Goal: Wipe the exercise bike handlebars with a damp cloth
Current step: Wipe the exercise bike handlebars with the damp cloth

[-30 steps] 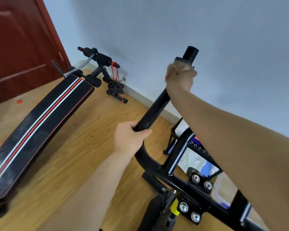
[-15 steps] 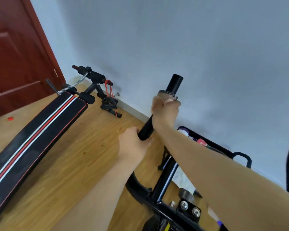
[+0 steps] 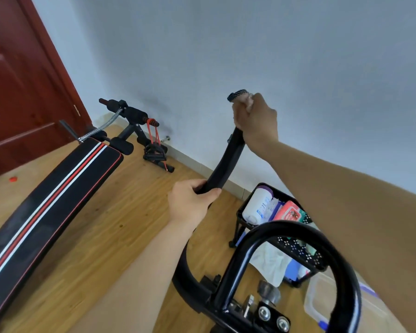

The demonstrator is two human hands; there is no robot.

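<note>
Handlebar (image 3: 227, 162): a black padded bar that rises from the bike's frame at the bottom of the view and curves up towards the wall (image 3: 250, 44). A hand covers each end of the visible stretch.
Cloth (image 3: 237, 95): at the very top of the handlebar, bunched inside the upper fist. A dark netted edge pokes out above the knuckles with a paler bit just beside it. Whether it is damp cannot be told.
Right hand (image 3: 255, 118): at the handlebar's top end, grip clamped round the cloth and the bar together, back of the hand to the camera.
Left hand (image 3: 190, 203): lower on the handlebar, well apart from the other hand. The grip is clamped round the bare padding – thumb on the near side, fingers wrapped behind.
Front loop (image 3: 296, 227): a glossy black hoop of tube nearer the camera than the handlebar, with two bolts (image 3: 264, 314) on the bracket at its foot.
Rack (image 3: 298, 247): a black wire rack on the floor to the right of the handlebar. A white bottle (image 3: 256, 205) and a pink packet (image 3: 289, 211) lie in its top tier, and a white rag (image 3: 270, 259) hangs lower down.
Clear plastic box (image 3: 322, 301): on the floor right of the handlebar, nearer the camera than the rack.
Sit-up bench (image 3: 48, 200): left of the handlebar – black pad with red and white stripes, on the wooden floor (image 3: 111, 236).
Door (image 3: 17, 80): dark red, far left of the handlebar, beyond the bench.
</note>
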